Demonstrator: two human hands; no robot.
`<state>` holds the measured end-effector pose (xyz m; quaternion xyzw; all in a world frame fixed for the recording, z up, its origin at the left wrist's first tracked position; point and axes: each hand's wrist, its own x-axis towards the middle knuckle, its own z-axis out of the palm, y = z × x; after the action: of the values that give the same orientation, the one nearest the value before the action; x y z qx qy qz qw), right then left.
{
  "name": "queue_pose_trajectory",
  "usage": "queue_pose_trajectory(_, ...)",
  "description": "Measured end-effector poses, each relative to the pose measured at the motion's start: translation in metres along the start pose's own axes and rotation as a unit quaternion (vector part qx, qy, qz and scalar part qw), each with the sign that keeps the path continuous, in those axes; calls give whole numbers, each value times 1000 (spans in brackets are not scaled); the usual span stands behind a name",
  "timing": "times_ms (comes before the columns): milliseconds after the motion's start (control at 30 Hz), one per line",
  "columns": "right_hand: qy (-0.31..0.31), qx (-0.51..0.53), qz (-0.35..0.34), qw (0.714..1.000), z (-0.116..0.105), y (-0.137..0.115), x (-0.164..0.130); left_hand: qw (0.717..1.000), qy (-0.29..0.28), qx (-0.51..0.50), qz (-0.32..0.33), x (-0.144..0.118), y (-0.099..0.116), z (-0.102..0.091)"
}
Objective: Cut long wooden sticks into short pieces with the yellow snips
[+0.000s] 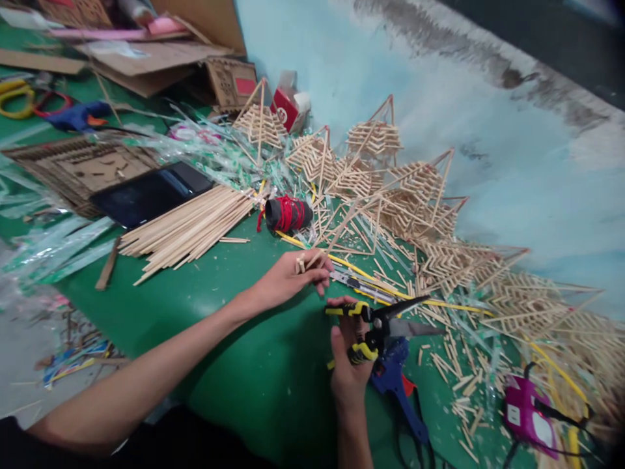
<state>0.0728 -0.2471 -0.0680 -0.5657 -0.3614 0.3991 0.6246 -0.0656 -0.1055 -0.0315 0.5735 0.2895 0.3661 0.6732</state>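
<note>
My left hand (297, 277) is closed around thin wooden sticks (301, 264), whose ends poke out between the fingers. Whether the longer sticks rising behind my fingertips are the same ones, I cannot tell. My right hand (350, 381) grips garden snips (378, 329) with black and yellow handles, their blades spread apart and pointing right. A utility knife (354, 282) and a yellow strip (342, 262) lie just beyond my fingertips. Beside my right wrist is a blue glue gun (398, 384) with an orange trigger.
Long sticks (190, 228) lie in a pile beside a dark phone (151, 193) on the green table (234, 391). A black roll wrapped in red cord (288, 213) stands nearby. Stacked-stick frames (415, 182) line the wall. Cut stick pieces (461, 384) and a purple device (530, 413) are at right.
</note>
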Motion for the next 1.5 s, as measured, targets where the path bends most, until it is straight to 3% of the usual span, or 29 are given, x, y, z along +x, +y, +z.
queue_pose_trajectory(200,16,-37,-16,999,-4,6,1,997,61,-25,43,3,0,2)
queue_pose_trajectory(567,28,-71,-17,997,-4,6,1,996,-11,-68,50,-3,1,2)
queue_pose_trajectory(867,21,-102,-27,994,-4,-8,2,998,17,-39,52,-10,9,4)
queue_pose_trajectory(967,31,-173,-39,984,-9,-16,0,998,25,-14,59,-11,9,3)
queue_pose_trajectory(1067,19,-325,-93,941,-14,-28,1,997,31,28,66,-14,8,2)
queue_pose_trajectory(1233,-5,-551,-173,817,-23,-57,11,985,54,133,99,-23,4,8)
queue_pose_trajectory(1367,-29,-649,-209,731,-23,-82,17,965,89,189,161,-32,-6,22)
queue_pose_trajectory(1500,-70,-708,-208,671,-16,-103,20,939,125,231,221,-39,-19,34)
